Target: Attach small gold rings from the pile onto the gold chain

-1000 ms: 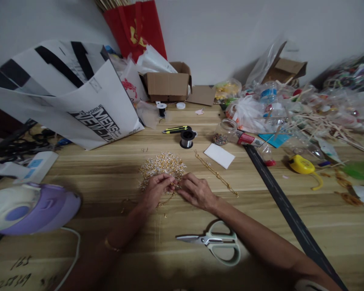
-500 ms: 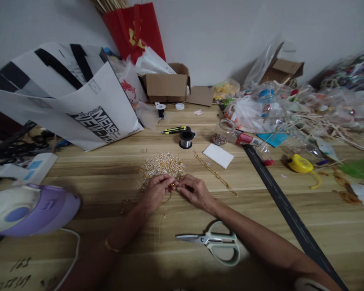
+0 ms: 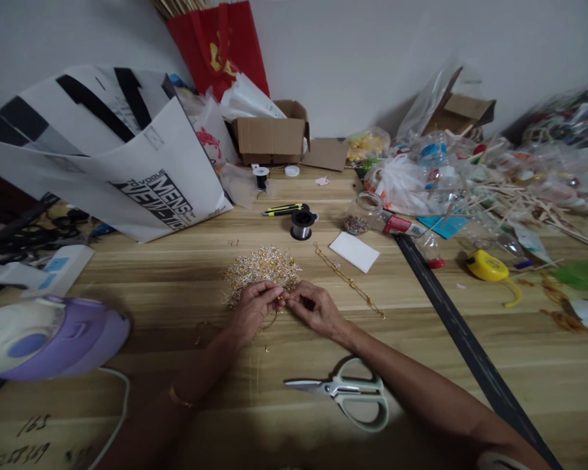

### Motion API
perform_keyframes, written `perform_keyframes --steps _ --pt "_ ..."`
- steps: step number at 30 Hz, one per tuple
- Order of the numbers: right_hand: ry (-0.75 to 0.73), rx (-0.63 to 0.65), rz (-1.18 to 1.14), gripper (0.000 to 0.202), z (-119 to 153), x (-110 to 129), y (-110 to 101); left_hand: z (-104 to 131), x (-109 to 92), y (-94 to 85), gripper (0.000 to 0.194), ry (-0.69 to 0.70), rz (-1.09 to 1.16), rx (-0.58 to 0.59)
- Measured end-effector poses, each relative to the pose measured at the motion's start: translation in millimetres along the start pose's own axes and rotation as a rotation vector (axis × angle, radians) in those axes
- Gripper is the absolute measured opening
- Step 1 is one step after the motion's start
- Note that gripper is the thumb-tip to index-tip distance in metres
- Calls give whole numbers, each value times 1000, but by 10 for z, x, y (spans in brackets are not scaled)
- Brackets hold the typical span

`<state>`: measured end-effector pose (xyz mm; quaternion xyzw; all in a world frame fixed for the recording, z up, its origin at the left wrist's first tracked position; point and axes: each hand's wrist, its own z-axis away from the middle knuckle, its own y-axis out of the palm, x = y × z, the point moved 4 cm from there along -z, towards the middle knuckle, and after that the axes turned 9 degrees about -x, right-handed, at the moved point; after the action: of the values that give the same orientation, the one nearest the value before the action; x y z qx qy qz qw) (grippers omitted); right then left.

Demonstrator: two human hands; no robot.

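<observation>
My left hand (image 3: 255,307) pinches a small gold piece at its fingertips, and a thin gold chain (image 3: 273,321) hangs below them. Close against it on the right, my right hand (image 3: 316,308) has thumb and fingers pressed together; what they hold is too small to make out. Just beyond both hands lies a pile of gold and clear beaded pieces (image 3: 262,266). To the right a gold chain with knots (image 3: 345,277) stretches over the wood. Scissors with pale handles (image 3: 345,391) lie nearer to me, blades pointing left.
A wire spool (image 3: 301,225), a yellow-black cutter (image 3: 283,209), a white card (image 3: 355,251) and a bead jar (image 3: 363,212) stand or lie beyond the pile. A purple appliance (image 3: 73,336) is at left. Bags and a cardboard box (image 3: 270,139) line the back; a tape measure (image 3: 487,266) lies right.
</observation>
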<state>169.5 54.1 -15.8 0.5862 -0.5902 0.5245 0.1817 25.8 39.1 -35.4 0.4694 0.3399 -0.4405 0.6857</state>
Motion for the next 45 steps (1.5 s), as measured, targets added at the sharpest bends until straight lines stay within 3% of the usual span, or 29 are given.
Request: perform_keyframes --steps 11,22,37,45 --pt "284 29 -282 28 -5 -85 55 27 -38 42 21 4 -21 -28" --pt "307 22 -345 24 -11 -87 51 26 -48 32 20 6 -22 -35" --pt "450 44 -417 33 -20 -83 61 -7 1 17 21 25 -15 -38" --pt "400 10 -384 27 -13 -86 57 25 -55 27 23 30 -51 -90"
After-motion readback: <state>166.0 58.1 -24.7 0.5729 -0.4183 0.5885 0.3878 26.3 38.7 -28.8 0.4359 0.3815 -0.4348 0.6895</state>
